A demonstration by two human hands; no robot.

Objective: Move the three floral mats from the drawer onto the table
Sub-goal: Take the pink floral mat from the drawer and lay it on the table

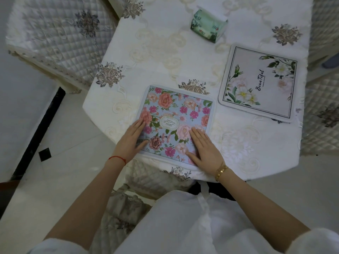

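Two floral mats on table: blue mat near front edge, lettering facing away; cream mat to its right, rotated sideways. Left hand and right hand press flat, fingers straight, on blue mat.

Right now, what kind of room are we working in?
Likely a home dining area: a table under an embroidered cloth, quilted chair covers, a tissue pack, tiled floor.

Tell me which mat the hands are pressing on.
The blue mat with pink flowers, at the near table edge. Both hands, left and right, lie flat on it; the cream mat lies untouched.
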